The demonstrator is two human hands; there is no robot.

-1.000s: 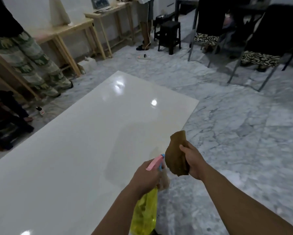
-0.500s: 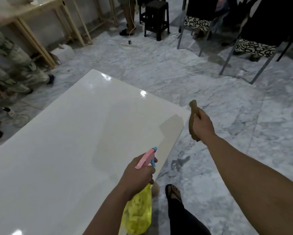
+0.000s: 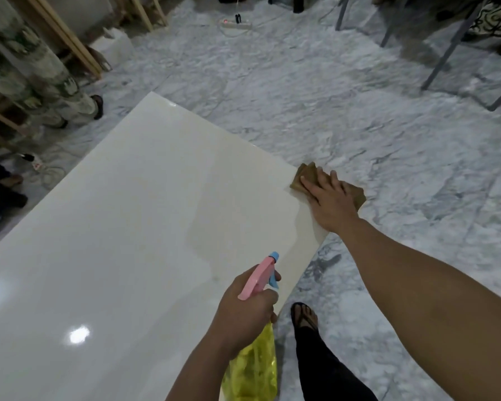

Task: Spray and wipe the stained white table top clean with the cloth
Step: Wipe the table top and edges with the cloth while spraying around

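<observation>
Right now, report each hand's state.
Left hand: closed around the spray bottle.
Right hand: open, flat, pressing the cloth onto the table top corner.

Spray bottle (image 3: 255,369) base cut off, stains perhaps indiscernible

one white table top (image 3: 127,227), one brown cloth (image 3: 307,175), one spray bottle (image 3: 255,369), two hands (image 3: 330,204), two power strips (image 3: 235,23)

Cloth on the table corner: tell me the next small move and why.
Probably drag the cloth from the far right corner back along the table edge toward the spray bottle. The right hand lies flat on it, partly overhanging, and a faint damp patch lies between the hands.
</observation>
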